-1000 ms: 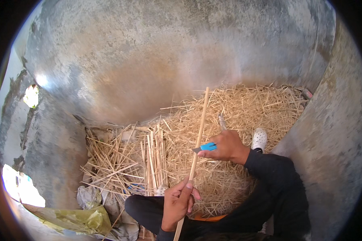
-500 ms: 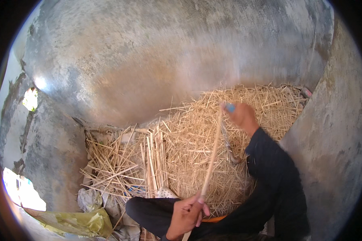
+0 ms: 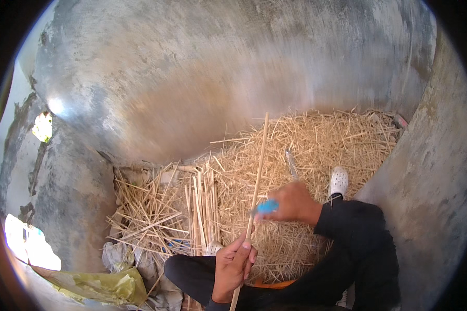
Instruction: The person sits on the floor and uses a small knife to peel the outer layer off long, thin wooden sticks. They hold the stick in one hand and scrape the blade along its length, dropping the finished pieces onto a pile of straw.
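- I see the pale wooden strip [image 3: 258, 181] held at a slant in front of the body, its far end reaching up over the shavings and its near end running past the lower edge.
- My left hand [image 3: 232, 269] grips its lower part, the thumb on top and the fingers pinching it from beneath.
- My right hand [image 3: 296, 203] is blurred, but I make out its fingers closed around a blue-handled cutter knife [image 3: 268, 207]. The blade end sits at the strip; I cannot tell whether it bites.
- Just beyond that hand I spot a metal blade [image 3: 291, 165] lying on the heap of straw-coloured shavings [image 3: 342, 137].
- Left of the strip, I have a row of lengthwise strips [image 3: 204, 207], then a tangle of loose strips [image 3: 150, 212].
- One white clog [image 3: 339, 180] rests at the shavings.
- Farther out, I see yellowish plastic sheeting [image 3: 119, 285] at lower left and a stained grey wall [image 3: 218, 67] behind everything.
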